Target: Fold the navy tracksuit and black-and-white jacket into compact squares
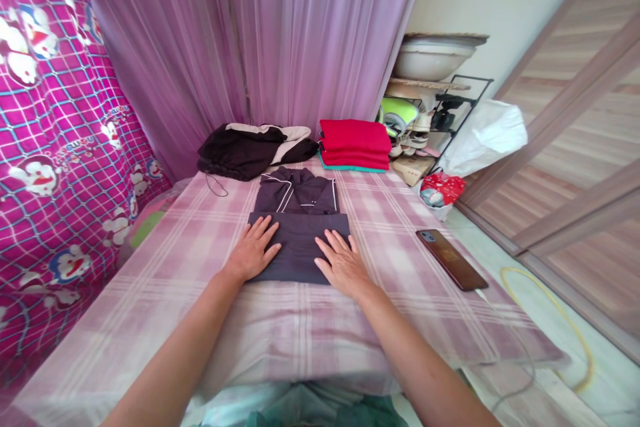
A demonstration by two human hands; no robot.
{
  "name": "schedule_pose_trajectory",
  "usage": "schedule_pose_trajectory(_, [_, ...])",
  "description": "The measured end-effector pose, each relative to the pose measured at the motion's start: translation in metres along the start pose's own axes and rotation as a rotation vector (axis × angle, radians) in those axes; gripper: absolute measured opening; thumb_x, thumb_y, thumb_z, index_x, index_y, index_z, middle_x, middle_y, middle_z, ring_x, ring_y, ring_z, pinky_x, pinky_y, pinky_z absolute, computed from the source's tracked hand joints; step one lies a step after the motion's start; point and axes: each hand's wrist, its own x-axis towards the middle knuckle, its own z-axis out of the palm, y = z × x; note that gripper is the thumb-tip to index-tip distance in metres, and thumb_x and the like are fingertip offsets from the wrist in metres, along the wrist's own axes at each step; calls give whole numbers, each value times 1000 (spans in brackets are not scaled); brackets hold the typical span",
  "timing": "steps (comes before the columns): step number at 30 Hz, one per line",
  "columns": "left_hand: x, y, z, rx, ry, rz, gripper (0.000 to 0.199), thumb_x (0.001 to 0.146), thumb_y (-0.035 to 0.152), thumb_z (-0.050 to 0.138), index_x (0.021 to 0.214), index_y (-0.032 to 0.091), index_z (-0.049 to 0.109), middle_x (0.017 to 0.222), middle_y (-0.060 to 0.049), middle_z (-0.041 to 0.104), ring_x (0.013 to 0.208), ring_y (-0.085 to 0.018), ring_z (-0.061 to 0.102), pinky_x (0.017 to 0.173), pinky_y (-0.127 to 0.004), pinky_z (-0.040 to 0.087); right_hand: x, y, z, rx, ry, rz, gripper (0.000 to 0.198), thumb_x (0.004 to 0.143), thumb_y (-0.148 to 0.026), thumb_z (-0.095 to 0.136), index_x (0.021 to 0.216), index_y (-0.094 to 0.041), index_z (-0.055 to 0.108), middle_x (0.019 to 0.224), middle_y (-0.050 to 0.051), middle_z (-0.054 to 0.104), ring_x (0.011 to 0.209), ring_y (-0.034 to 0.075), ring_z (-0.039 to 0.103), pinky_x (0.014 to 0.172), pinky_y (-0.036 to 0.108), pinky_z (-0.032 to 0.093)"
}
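A dark pajama-style shirt [300, 250] with white piping lies partly folded on the checked cloth, its lower part turned up over the chest. The collar [299, 177] and a piped pocket edge show above the fold. My left hand [251, 250] rests flat on the left side of the folded part, fingers spread. On the right side lies my right hand [343, 263], also flat with fingers apart. Neither hand grips the fabric.
A checked cloth [185, 280] covers the table. Behind the shirt lie a black-and-white garment [250, 147] and a stack of folded red clothes [355, 143]. A phone [450, 259] with a cable lies at right. A shoe rack [457, 113] stands beyond; purple curtains [300, 33] hang behind.
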Motion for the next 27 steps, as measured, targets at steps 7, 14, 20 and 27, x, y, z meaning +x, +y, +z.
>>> schedule_pose_trajectory(7, [-30,42,-5,10,48,41,51,100,45,30,137,24,57,144,-6,56,138,-26,46,118,-51,29,-2,1,2,35,43,32,50,99,-45,41,145,-25,50,156,10,39,145,27,31,119,54,18])
schedule_pose_trajectory(14, [-36,44,0,81,-11,-26,50,99,45,36,145,28,49,154,-5,44,144,-27,37,117,-52,29,-4,7,3,53,36,34,51,99,-44,40,146,-24,48,156,9,39,146,27,30,119,52,18])
schedule_pose_trajectory(20, [-42,32,-4,39,3,-62,50,98,45,36,143,28,50,151,-6,48,142,-28,39,117,-53,29,-16,28,12,99,51,15,53,98,-47,40,147,-26,47,157,7,39,146,26,29,118,50,24])
schedule_pose_trajectory(27, [-51,11,2,-78,90,-71,55,98,47,33,138,18,56,147,-10,52,141,-28,40,117,-49,34,-20,33,15,110,50,37,53,98,-46,40,147,-26,46,157,9,38,146,25,29,116,52,26])
